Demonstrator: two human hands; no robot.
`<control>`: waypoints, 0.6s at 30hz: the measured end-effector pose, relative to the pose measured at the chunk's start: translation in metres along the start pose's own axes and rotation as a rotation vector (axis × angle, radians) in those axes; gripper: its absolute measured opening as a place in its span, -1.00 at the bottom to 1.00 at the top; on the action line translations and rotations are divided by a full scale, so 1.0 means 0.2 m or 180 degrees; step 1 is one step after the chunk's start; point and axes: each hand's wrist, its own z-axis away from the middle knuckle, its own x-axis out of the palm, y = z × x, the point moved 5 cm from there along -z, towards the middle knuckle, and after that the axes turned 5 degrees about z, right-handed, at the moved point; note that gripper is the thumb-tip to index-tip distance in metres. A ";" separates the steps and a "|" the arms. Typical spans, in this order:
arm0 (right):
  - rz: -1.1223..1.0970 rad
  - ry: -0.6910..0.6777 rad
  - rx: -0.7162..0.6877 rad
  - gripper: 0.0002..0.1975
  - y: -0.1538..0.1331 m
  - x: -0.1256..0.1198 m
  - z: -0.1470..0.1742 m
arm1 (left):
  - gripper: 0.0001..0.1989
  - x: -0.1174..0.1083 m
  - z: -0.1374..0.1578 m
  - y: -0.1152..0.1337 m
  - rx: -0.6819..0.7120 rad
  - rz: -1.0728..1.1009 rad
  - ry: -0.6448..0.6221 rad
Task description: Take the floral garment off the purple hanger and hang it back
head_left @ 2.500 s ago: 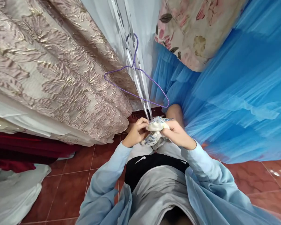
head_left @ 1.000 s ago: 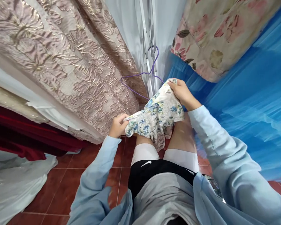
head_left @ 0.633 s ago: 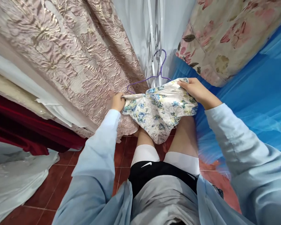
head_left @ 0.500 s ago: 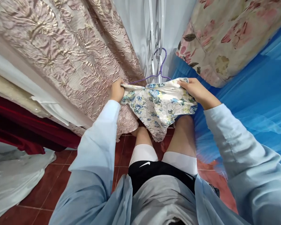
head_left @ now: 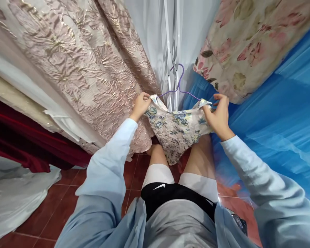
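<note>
A white top with blue and yellow flowers (head_left: pixel 177 132) hangs on a purple hanger (head_left: pixel 178 88) in front of my legs. My left hand (head_left: pixel 141 106) pinches the top's left shoulder, beside the hanger's end. At the other shoulder, my right hand (head_left: pixel 220 115) has its thumb against the fabric and its bent fingers at the cloth's edge, in a loose hold. The neckline sags between the two shoulders, and the hem narrows downward over my knees.
White metal rack bars (head_left: pixel 174 44) stand behind the hanger. A pink-gold brocade garment (head_left: pixel 74 58) hangs at the left, with dark red cloth (head_left: pixel 23 137) beyond it. A cream floral garment (head_left: pixel 250 51) and blue tulle (head_left: pixel 281 127) hang at the right. Red tiles (head_left: pixel 57 203) cover the floor.
The hanger's arms now sit inside the top's shoulders, and the neckline has dropped between them. My left hand has moved right and inward; my right hand has turned upward, its fingers looser.
</note>
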 end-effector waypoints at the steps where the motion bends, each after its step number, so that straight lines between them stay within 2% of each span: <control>1: 0.0053 0.0012 -0.0054 -0.51 0.00 -0.02 0.02 | -0.88 0.00 0.02 0.00 -0.0009 0.0003 -0.0057; 5: 0.0030 -0.0035 -0.0013 -0.69 0.04 -0.07 0.02 | -0.76 -0.03 0.07 0.06 0.0107 0.0165 0.0288; 8: -0.0043 -0.0472 -0.0161 -0.76 0.02 -0.06 -0.06 | -0.77 -0.04 0.07 0.15 0.0246 0.0173 0.0523; 12: -0.0315 -0.0925 -0.0472 -0.72 -0.08 -0.03 -0.13 | -0.90 0.03 0.07 0.25 0.0295 0.0235 0.0101; 14: -0.0421 -0.0866 -0.0439 -0.71 -0.09 -0.04 -0.17 | -0.93 0.06 0.08 0.32 0.0490 0.0363 -0.0191; 18: -0.0470 -0.0547 -0.0218 -0.72 -0.04 -0.11 -0.27 | -0.78 0.12 0.04 0.49 0.0909 0.0384 -0.0741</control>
